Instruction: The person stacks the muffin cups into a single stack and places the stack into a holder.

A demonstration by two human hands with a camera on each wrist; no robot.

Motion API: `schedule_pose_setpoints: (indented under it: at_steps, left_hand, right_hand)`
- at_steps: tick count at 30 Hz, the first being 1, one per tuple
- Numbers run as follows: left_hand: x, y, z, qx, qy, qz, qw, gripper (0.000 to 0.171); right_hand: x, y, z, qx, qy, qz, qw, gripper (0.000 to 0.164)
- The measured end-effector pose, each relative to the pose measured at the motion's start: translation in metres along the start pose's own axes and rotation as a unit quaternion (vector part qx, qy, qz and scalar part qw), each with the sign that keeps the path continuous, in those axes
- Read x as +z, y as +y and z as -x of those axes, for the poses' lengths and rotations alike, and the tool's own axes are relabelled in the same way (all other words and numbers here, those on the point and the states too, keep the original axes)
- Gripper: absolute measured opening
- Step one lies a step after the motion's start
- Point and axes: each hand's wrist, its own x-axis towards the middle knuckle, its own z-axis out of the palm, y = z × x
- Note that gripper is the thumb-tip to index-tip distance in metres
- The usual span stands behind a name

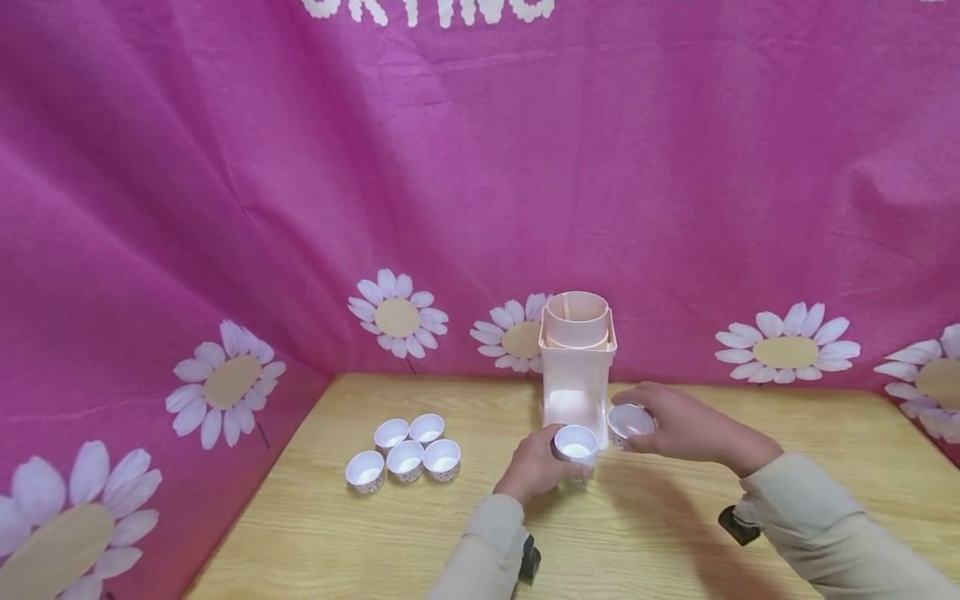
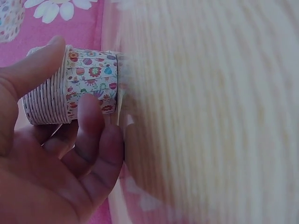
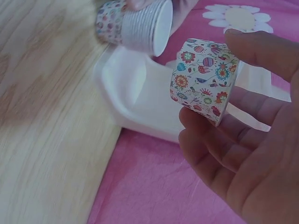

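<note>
My left hand grips a stack of nested paper cups, its many rims showing in the left wrist view. The cups are white inside with a colourful flower print outside. In my right hand is a single paper cup, held by thumb and fingers near its rim. It is raised beside the stack, to the right of it in the head view. Behind both hands stands a pale pink plastic dispenser, with a round tube on top and an open tray-like base.
Several paper cups stand upright in a cluster on the left of the wooden table. A magenta cloth with daisies hangs along the table's back and left edges. Dark wrist devices sit at both sleeves.
</note>
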Motion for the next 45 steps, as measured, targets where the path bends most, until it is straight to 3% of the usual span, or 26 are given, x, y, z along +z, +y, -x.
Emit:
schedule_pose_setpoints:
  at_steps: [15,18,35,45]
  left_hand:
    - [-0.005,-0.001,-0.002,0.024,0.002,0.001,0.9997,0.051]
    - [-0.003,-0.002,-0.002,0.016,0.0,0.003,0.9999,0.05]
    - [0.0,0.001,-0.002,-0.02,-0.015,0.023,0.9994,0.044]
    - [0.001,0.0,-0.002,-0.018,-0.013,0.018,0.9996,0.046]
  right_hand:
    - [0.016,-0.03,-0.037,-0.037,-0.022,-0.01,0.999,0.049]
    - [0.019,-0.032,-0.04,-0.037,-0.028,-0.012,0.999,0.049]
    - [0.03,-0.024,-0.041,-0.017,-0.044,-0.032,0.998,0.053]
    - [0.033,-0.025,-0.04,-0.011,-0.039,-0.028,0.999,0.052]
